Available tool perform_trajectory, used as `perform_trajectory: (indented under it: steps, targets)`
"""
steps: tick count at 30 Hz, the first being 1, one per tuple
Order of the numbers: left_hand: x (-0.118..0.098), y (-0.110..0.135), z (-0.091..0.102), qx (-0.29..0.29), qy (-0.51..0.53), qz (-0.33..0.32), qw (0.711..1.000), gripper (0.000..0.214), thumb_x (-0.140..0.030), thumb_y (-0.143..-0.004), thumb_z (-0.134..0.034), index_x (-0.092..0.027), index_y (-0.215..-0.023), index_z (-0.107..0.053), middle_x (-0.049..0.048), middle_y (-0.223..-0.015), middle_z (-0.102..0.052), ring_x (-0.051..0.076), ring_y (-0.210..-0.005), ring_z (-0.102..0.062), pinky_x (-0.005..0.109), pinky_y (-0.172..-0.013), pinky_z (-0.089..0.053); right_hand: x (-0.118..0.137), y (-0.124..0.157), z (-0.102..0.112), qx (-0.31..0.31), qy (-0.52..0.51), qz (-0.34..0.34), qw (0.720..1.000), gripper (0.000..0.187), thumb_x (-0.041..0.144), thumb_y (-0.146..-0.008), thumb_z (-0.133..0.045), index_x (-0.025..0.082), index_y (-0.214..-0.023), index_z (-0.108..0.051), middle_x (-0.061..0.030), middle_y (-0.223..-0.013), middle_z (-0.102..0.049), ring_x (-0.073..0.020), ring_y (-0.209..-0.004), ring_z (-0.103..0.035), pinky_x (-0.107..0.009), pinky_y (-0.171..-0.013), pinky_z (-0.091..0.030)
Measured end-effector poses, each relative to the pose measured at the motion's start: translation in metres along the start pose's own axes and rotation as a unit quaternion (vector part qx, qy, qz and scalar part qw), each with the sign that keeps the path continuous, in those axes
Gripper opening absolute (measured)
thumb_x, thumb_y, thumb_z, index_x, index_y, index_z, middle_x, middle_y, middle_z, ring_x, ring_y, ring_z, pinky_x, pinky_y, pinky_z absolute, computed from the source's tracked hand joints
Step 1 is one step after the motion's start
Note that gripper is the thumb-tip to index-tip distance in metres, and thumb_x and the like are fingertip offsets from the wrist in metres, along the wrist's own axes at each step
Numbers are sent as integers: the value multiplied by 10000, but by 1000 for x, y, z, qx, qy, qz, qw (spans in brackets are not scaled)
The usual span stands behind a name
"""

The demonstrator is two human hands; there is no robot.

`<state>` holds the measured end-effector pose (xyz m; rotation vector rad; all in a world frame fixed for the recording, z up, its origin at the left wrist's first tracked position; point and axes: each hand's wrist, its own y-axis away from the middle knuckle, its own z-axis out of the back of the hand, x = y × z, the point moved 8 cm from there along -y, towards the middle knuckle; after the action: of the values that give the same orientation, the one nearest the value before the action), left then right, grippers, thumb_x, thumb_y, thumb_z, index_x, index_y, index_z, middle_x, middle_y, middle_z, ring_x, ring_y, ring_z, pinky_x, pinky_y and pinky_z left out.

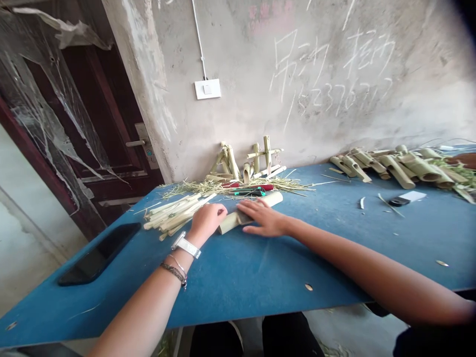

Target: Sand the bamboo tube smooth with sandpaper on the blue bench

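A pale bamboo tube section (273,199) lies on the blue table (241,272), running from near my hands toward the wall. My right hand (262,218) rests flat on its near part, fingers stretched out. My left hand (207,219), with a watch and bracelets on the wrist, is curled into a fist just left of the tube's near end; what it holds, if anything, is hidden. A pile of split bamboo strips (174,213) lies directly left of that hand.
A black phone (99,254) lies at the table's left edge. Shavings, red and green handled tools (250,189) and bamboo pieces (243,161) stand by the wall. Cut bamboo tubes (394,166) are heaped at the far right. A dark door stands to the left.
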<state>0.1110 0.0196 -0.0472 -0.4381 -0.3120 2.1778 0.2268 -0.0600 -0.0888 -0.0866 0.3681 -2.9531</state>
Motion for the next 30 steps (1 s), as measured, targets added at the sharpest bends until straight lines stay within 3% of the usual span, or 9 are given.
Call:
perform_trajectory:
  steps: [3,6,10,13,16,18,21,25,30]
  targets:
    - [2,0,0,1,-10,6,1000,210,-256,-819,-477,-245,-794,-686,16,-796,-702,190,-731,-603,250,-563,-316,28,-6,-3,8,-31,75,997,734,607,-895,-311,179,-1470,-151,-103,-1497,-216,-258,-1369,-185,-508,-1110,-48]
    - [5,0,-2,8,-19,15,1000,227,-259,-834,-462,-244,-807,-686,14,-808,-704,186,-726,-605,246,-554,-321,-22,-1,2,-9,-3,-29,1000,637,550,-913,-320,229,-1453,-219,-93,-1469,-295,-286,-1341,-257,-573,-1083,-2]
    - [7,-1,-4,15,-21,28,999,237,-264,-862,-452,-231,-826,-685,27,-832,-700,182,-740,-606,251,-582,-363,-77,14,11,-36,25,-150,988,660,517,-911,-317,140,-1446,-230,-217,-1429,-319,-375,-1321,-265,-684,-1010,-50]
    - [8,-1,-4,22,-17,33,999,218,-289,-890,-470,-186,-858,-659,33,-842,-673,165,-754,-596,287,-668,-429,-42,9,7,-18,22,-99,995,728,558,-873,-387,156,-1453,-214,-172,-1460,-282,-329,-1346,-227,-599,-1067,-84]
    - [9,-1,-5,26,-16,42,999,245,-351,-910,-483,-149,-910,-624,37,-893,-644,153,-806,-593,344,-763,-469,26,-1,1,3,-19,57,998,773,552,-840,-466,179,-1461,-195,-106,-1499,-206,-271,-1368,-185,-504,-1106,-103]
    - [11,-1,-6,28,-19,48,998,262,-373,-913,-484,-146,-931,-614,41,-922,-637,157,-842,-596,362,-795,-477,43,-2,0,7,-38,117,992,731,519,-853,-469,211,-1459,-202,-85,-1503,-199,-261,-1366,-193,-508,-1106,-90]
    - [13,0,-7,32,-21,53,998,263,-374,-914,-485,-145,-942,-612,43,-935,-637,159,-854,-600,367,-801,-486,-5,0,2,-6,-10,5,1000,650,495,-866,-453,254,-1439,-263,-80,-1469,-298,-277,-1342,-259,-549,-1095,-73]
    - [13,-1,-8,35,-13,56,998,252,-362,-916,-484,-146,-936,-612,40,-922,-635,154,-837,-599,362,-788,-493,-74,12,8,-47,22,-131,990,584,429,-895,-390,140,-1400,-339,-212,-1401,-369,-369,-1307,-298,-674,-1022,-53]
    - [12,-1,-8,40,2,52,998,265,-375,-914,-482,-146,-915,-614,40,-915,-636,158,-842,-597,366,-798,-482,-33,4,6,-62,22,-80,995,592,395,-870,-462,179,-1401,-313,-140,-1420,-362,-292,-1318,-296,-565,-1083,-115]
